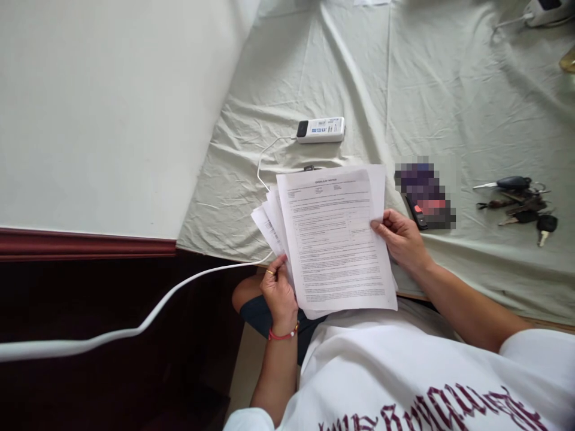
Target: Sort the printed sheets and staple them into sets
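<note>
**Head view: a fanned stack of papers held in both hands**

Head view, nearest first: the person sits at the bed's edge with the papers (335,239) held above the lap, reaching over the sheet. The left hand (279,293) has its grip closed on the lower left corner, where several sheets fan out behind the top page. The right hand (401,237) pinches the right edge, thumb on the printed face. As far as I can judge, the sorting is in an early or middle stage: the sheets are loosened and spread, yet none lies apart on the bed (449,90), so all are in hand.

Just beyond the right hand lies a blurred dark object (426,194), and to its right, keys (521,206). Farther off, a white adapter (320,130) rests on the sheet, its cable (135,326) trailing down to the left.
</note>
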A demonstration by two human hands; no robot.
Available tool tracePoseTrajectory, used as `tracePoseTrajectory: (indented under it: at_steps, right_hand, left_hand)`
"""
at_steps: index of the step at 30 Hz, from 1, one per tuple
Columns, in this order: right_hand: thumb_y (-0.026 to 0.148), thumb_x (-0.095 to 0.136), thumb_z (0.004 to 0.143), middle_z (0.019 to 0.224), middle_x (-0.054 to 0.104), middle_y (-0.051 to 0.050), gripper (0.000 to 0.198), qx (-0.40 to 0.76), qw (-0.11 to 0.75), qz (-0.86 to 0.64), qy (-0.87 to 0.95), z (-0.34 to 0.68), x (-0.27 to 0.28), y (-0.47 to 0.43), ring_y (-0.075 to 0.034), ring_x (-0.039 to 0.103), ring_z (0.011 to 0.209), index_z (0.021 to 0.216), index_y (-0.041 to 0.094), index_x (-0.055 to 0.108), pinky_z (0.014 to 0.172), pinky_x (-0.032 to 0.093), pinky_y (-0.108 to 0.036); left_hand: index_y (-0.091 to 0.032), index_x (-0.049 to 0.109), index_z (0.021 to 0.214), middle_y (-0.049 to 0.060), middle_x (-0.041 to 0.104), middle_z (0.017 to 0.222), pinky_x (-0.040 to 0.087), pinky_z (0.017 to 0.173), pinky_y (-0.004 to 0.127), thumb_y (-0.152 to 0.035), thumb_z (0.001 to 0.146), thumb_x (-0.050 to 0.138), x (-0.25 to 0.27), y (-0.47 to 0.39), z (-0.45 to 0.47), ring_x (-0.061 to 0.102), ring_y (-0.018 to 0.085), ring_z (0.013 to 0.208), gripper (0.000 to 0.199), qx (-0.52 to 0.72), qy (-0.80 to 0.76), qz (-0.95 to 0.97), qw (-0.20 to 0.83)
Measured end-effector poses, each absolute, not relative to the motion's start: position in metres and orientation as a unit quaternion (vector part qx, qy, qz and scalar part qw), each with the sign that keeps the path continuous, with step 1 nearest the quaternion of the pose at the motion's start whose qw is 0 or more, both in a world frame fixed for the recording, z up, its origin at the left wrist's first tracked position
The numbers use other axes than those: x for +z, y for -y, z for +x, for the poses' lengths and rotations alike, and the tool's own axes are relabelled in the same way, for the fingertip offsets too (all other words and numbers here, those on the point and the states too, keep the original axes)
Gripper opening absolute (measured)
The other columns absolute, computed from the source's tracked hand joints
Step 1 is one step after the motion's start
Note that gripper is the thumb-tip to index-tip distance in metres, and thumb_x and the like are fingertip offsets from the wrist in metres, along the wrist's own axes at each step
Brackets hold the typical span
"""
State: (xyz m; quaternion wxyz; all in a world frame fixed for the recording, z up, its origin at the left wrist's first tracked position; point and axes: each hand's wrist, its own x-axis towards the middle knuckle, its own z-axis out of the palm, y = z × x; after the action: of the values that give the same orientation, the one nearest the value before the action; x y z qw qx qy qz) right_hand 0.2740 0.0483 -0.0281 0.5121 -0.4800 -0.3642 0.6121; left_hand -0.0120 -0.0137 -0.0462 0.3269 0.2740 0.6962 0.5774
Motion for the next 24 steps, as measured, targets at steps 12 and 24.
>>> tracePoseTrajectory:
  at_steps: [12,24]
  right_hand:
    - [0.053,0.077,0.088,0.075,0.064,0.001,0.031,0.577,0.482,-0.501,0.428,0.274,-0.034,-0.048,-0.015,0.056,0.066,0.086,0.024,0.065,0.059,0.045,-0.028]
    - [0.055,0.079,0.085,0.078,0.067,0.0,0.033,0.572,0.479,-0.499,0.442,0.271,-0.029,-0.049,-0.016,0.058,0.069,0.089,0.025,0.067,0.062,0.046,-0.03]
  left_hand:
    - [-0.018,0.079,0.094,0.004,0.08,0.089,0.057,0.079,0.029,-0.048,0.076,0.083,-0.034,0.012,0.002,0.073,0.016,0.081,0.035,0.628,-0.632,0.218,0.399]
    - [-0.017,0.066,0.083,-0.002,0.07,0.076,0.053,0.074,0.027,-0.05,0.059,0.094,-0.047,0.009,-0.01,0.065,0.012,0.071,0.049,0.618,-0.67,0.206,0.356]
